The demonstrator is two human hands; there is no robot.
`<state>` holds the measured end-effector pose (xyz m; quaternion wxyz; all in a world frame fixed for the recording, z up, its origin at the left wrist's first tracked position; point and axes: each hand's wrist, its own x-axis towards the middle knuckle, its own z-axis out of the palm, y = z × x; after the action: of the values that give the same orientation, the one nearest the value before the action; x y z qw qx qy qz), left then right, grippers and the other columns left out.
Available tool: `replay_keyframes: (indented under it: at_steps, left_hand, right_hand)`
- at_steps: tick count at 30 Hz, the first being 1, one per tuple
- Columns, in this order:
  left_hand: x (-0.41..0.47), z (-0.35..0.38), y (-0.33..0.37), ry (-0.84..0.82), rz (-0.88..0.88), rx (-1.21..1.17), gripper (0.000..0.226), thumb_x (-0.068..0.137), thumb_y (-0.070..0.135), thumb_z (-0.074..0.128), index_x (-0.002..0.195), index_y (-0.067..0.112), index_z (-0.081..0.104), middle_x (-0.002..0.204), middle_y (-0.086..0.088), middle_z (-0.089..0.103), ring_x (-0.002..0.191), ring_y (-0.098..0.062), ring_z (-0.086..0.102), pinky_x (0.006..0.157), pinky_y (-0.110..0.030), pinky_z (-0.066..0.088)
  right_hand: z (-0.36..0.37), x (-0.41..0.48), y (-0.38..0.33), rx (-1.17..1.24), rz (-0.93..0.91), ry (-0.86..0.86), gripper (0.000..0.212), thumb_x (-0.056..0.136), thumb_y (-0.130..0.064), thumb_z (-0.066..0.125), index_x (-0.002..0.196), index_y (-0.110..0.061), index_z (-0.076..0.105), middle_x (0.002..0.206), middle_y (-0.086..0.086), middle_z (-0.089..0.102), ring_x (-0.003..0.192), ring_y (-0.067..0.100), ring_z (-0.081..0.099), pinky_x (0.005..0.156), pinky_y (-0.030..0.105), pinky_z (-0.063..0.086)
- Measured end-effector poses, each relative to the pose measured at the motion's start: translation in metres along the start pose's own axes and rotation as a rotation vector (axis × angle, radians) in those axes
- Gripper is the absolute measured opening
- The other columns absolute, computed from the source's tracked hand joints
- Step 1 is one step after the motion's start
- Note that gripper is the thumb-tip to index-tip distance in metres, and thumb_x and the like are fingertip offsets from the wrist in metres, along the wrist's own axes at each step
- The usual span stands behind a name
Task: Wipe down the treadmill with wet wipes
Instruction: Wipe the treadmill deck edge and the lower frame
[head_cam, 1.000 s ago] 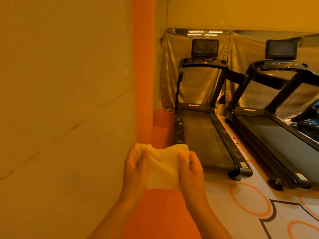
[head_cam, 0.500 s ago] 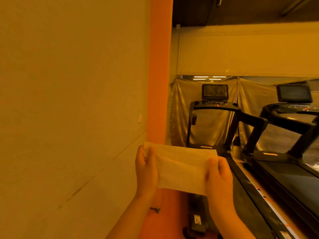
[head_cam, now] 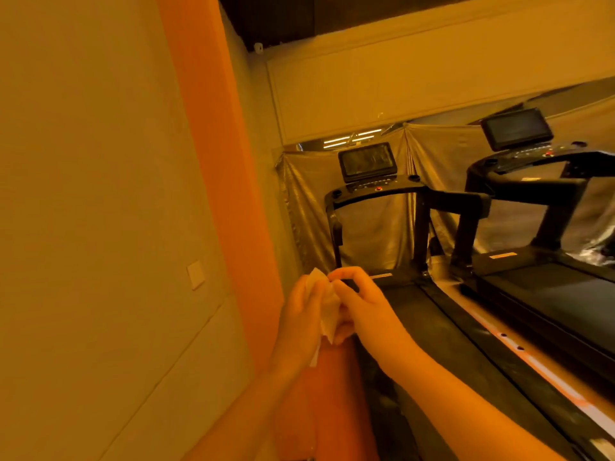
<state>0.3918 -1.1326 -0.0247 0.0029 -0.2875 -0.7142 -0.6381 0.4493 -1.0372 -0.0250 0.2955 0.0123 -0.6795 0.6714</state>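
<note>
A white wet wipe (head_cam: 327, 309) is folded together between both hands in front of my chest. My left hand (head_cam: 299, 319) holds it from the left, and my right hand (head_cam: 361, 307) pinches its top edge with curled fingers. Straight ahead stands a black treadmill (head_cam: 379, 194) with a dark screen, a console and a long belt (head_cam: 442, 357) running toward me on the right of my hands. Most of the wipe is hidden between my palms.
A beige wall with an orange stripe (head_cam: 219, 194) runs close on the left, carrying a small switch plate (head_cam: 195, 275). A second treadmill (head_cam: 539, 207) stands to the right. Silver sheeting (head_cam: 372, 234) hangs behind the machines.
My hands have come together, folding the wipe that was stretched out flat between them. I have moved closer to the treadmill and the view has tilted.
</note>
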Motion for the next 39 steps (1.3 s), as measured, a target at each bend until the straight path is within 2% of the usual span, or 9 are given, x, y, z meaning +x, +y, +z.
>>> replay_keyframes:
  at_steps: [5,9,12,16,19,21,26,34,39]
  left_hand:
    - [0.08,-0.027,-0.038,-0.091,0.022,0.351,0.016,0.098,0.037,0.049,0.092,0.029,0.061,0.088,0.0,0.062,0.084,-0.026,0.061,0.07,-0.042,0.045]
    - [0.154,-0.036,-0.069,-0.178,0.125,0.668,0.027,0.101,0.031,0.046,0.111,0.011,0.062,0.102,-0.006,0.061,0.09,-0.019,0.056,0.075,-0.027,0.04]
    - [0.207,-0.032,-0.106,-0.295,0.247,0.863,0.023,0.102,0.034,0.044,0.107,0.019,0.059,0.092,0.008,0.056,0.079,-0.005,0.049,0.062,-0.01,0.034]
    - [0.28,-0.013,-0.166,-0.359,0.342,0.914,0.03,0.102,0.041,0.039,0.093,0.018,0.056,0.078,0.01,0.055,0.067,-0.003,0.052,0.057,-0.014,0.037]
    - [0.346,0.009,-0.222,-0.378,0.357,0.991,0.035,0.103,0.045,0.031,0.095,0.019,0.054,0.093,-0.002,0.06,0.084,-0.026,0.059,0.073,-0.043,0.049]
    - [0.388,0.023,-0.255,-0.379,0.329,1.013,0.035,0.103,0.043,0.031,0.094,0.017,0.052,0.094,-0.006,0.06,0.086,-0.032,0.06,0.075,-0.05,0.049]
    - [0.479,0.058,-0.318,-0.378,0.29,1.172,0.035,0.103,0.045,0.032,0.102,0.017,0.055,0.103,-0.008,0.063,0.094,-0.033,0.062,0.078,-0.047,0.051]
    - [0.596,0.088,-0.371,-0.343,0.244,1.252,0.037,0.104,0.046,0.031,0.102,0.019,0.057,0.105,-0.004,0.065,0.098,-0.029,0.063,0.076,-0.04,0.049]
    - [0.657,0.078,-0.396,-0.338,0.262,1.225,0.036,0.103,0.046,0.031,0.103,0.019,0.055,0.108,-0.003,0.064,0.099,-0.028,0.063,0.075,-0.04,0.046]
  right_hand:
    - [-0.021,0.081,0.053,-0.102,0.054,-0.032,0.007,0.102,-0.023,0.045,0.103,-0.021,0.052,0.073,0.01,0.068,0.053,0.029,0.063,0.042,0.026,0.044]
    - [-0.033,0.149,0.12,-0.452,0.067,-0.004,0.008,0.1,-0.031,0.046,0.101,-0.025,0.051,0.078,0.007,0.07,0.06,0.023,0.065,0.055,0.038,0.053]
    - [-0.037,0.202,0.169,-0.782,0.06,-0.002,0.013,0.1,-0.038,0.044,0.104,-0.026,0.048,0.085,0.003,0.067,0.071,0.024,0.065,0.071,0.047,0.055]
    - [-0.031,0.275,0.217,-1.016,0.013,0.051,0.018,0.099,-0.038,0.045,0.107,-0.023,0.051,0.091,0.002,0.066,0.085,0.027,0.062,0.071,0.039,0.048]
    - [-0.024,0.328,0.265,-1.142,-0.045,0.04,0.017,0.098,-0.03,0.046,0.104,-0.015,0.052,0.099,0.006,0.059,0.093,0.028,0.057,0.066,0.038,0.04]
    - [-0.029,0.358,0.303,-1.2,-0.091,0.082,0.019,0.099,-0.029,0.044,0.102,-0.013,0.055,0.099,0.008,0.057,0.093,0.029,0.055,0.065,0.036,0.036]
    - [-0.061,0.418,0.388,-1.287,-0.052,0.198,0.024,0.099,-0.034,0.045,0.102,-0.015,0.06,0.098,0.005,0.061,0.093,0.026,0.057,0.074,0.037,0.042]
    - [-0.119,0.527,0.446,-1.46,-0.23,0.089,0.04,0.094,-0.04,0.031,0.102,-0.02,0.065,0.089,-0.003,0.065,0.08,0.019,0.062,0.066,0.033,0.048]
    - [-0.124,0.596,0.473,-1.497,-0.224,0.046,0.032,0.092,-0.04,0.053,0.112,-0.018,0.065,0.094,-0.001,0.068,0.084,0.021,0.064,0.069,0.035,0.05]
